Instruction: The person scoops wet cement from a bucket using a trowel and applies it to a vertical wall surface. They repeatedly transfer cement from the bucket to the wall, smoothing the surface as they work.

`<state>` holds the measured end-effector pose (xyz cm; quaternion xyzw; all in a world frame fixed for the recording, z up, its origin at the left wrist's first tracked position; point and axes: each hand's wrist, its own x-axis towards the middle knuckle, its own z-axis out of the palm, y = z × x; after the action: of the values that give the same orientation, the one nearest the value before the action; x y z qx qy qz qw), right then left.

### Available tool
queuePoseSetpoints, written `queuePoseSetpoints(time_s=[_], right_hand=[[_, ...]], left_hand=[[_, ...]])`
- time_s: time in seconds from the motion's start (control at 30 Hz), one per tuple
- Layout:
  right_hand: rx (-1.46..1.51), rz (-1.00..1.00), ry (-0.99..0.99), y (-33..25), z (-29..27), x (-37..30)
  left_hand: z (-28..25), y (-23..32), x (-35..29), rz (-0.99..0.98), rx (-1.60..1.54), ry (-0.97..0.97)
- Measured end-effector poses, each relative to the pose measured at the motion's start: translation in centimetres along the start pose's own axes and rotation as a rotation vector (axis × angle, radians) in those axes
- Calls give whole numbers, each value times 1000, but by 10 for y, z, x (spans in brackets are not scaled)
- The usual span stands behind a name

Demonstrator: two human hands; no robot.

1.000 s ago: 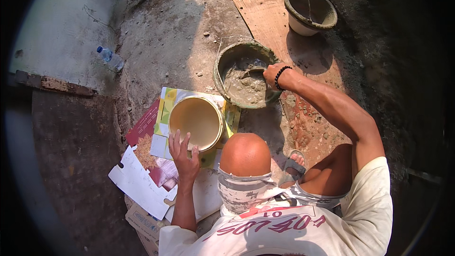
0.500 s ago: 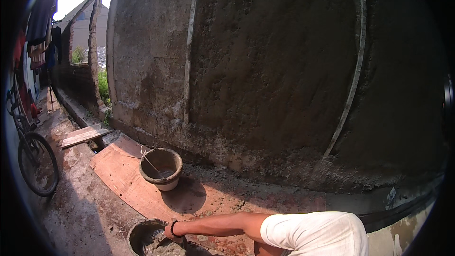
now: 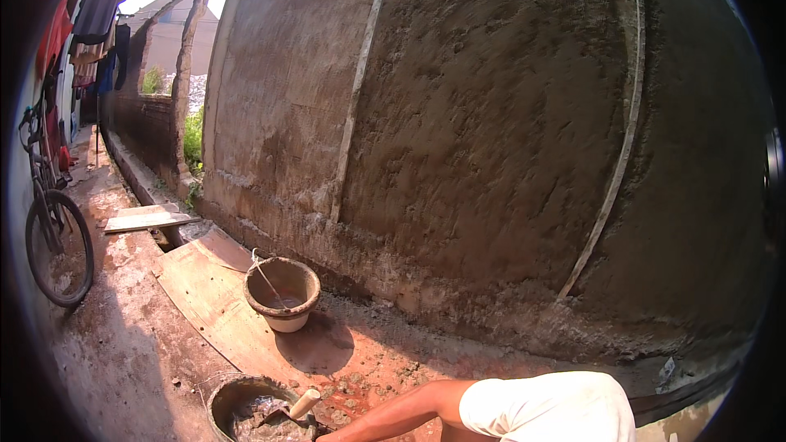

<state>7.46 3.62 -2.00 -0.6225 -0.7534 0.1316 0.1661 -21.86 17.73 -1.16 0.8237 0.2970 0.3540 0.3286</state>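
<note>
My right forearm (image 3: 393,417) reaches in from the lower right, below a white sleeve. Its hand is cut off by the lower edge, close to the near bucket (image 3: 214,409), so its fingers do not show. In that bucket lies wet grey mortar (image 3: 254,426). A trowel with a pale wooden handle (image 3: 305,403) rests in the mortar, its handle tilted up and no hand on it. My left hand is out of view. A second mortar-caked bucket (image 3: 288,323) with a cord handle stands farther off on a board.
A plaster-coated wall (image 3: 483,155) with two pale vertical strips (image 3: 360,90) rises ahead. The wooden board (image 3: 192,278) lies along its foot, with mortar crumbs nearby. Planks (image 3: 147,219) cross a gutter on the left. A bicycle (image 3: 59,245) and hanging clothes (image 3: 102,0) stand beyond.
My right hand has come off the trowel area in the near bucket and dropped below the lower edge. The wooden handle now shows. The view has shifted slightly.
</note>
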Motion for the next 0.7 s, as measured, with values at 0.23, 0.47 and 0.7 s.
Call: queuePoseSetpoints(time_s=[0.23,0.47,0.7], right_hand=[[97,-62,-37,-11,29,11],[73,-67,-25,-57,-1,20],[36,-126,-74,-71,3,30]], left_hand=[[3,-61,13,-241,-441,111],[-4,-19,10,-705,-854,128],[-11,-22,9,-728,-907,125]])
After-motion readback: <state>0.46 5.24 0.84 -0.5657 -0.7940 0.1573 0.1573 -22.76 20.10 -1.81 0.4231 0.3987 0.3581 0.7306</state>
